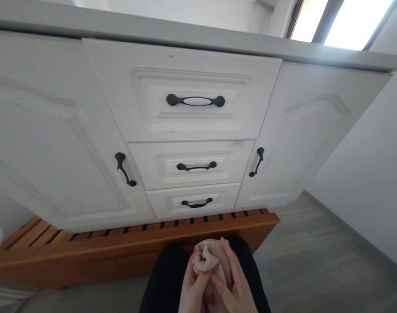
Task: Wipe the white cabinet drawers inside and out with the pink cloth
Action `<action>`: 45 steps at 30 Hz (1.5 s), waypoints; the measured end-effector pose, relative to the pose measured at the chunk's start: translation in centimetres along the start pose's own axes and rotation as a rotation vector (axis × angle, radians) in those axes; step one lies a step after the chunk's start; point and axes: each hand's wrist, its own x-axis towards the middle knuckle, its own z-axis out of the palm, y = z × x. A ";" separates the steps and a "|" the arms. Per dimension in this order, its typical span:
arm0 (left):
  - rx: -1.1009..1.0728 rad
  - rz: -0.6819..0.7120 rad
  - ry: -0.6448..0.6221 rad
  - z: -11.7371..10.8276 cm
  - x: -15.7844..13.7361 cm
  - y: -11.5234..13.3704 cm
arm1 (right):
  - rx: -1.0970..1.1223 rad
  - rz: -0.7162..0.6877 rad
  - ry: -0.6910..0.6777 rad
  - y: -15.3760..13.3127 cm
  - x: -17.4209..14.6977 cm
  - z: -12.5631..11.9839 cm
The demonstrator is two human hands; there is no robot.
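Head view, looking down at both hands in front of a white cabinet [55, 130]. The left hand [193, 289] and the right hand [232, 287] meet at the bottom centre of the frame, fingers curled closed around a small bundled cloth [206, 256], pale with reddish marks. The cloth sits between the two hands, its crumpled top showing above the left fingers; the right hand's fingers lie along its right side and over its lower part. Both hands touch the cloth and each other. Beneath them, dark trousers [167, 278] cover the person's legs.

Behind the hands, a low wooden slatted platform [87, 248] runs along the foot of the cabinet. The cabinet has three stacked drawers in the middle, each closed: top drawer [185, 65], middle drawer [146, 165], bottom drawer [224, 200], each with a dark handle. A closed door stands on either side, also with dark handles. A grey countertop [152, 30] caps the cabinet. Grey floor [315, 269] extends to the right, meeting a white wall [374, 174]. A window [348, 19] shows at top right.
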 end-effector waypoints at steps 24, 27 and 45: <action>-0.008 -0.007 0.138 -1.7 0.9 -0.7 | -0.404 -0.021 0.122 -1.2 1.9 -2.7; -0.023 -0.007 0.205 -1.6 0.9 -0.7 | -0.544 -0.113 0.103 -0.8 1.8 -2.9; -0.152 -0.052 0.234 0.4 0.4 -1.1 | -0.642 -0.230 -0.020 3.0 1.0 2.3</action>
